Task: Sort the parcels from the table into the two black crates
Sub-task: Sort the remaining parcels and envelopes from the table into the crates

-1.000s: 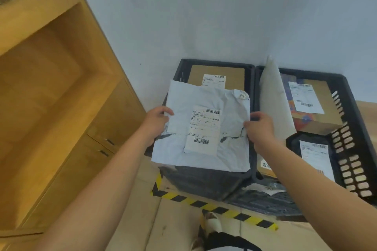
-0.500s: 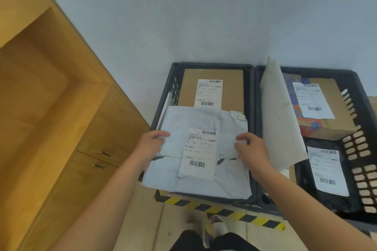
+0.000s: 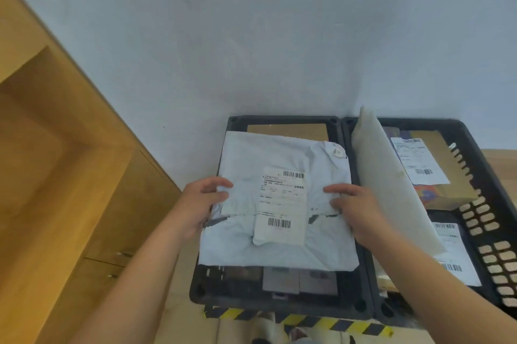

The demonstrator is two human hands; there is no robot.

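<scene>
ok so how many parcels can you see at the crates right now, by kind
soft mailers: 3 (pale mailer over the left crate, white mailer leaning in the right crate, black mailer)
cardboard boxes: 2 (plain box, printed box)
total: 5 parcels clearly in view

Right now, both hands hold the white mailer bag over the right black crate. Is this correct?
No. The left hand and right hand hold the white mailer bag over the left black crate, not the right black crate, as the head view shows.
</scene>
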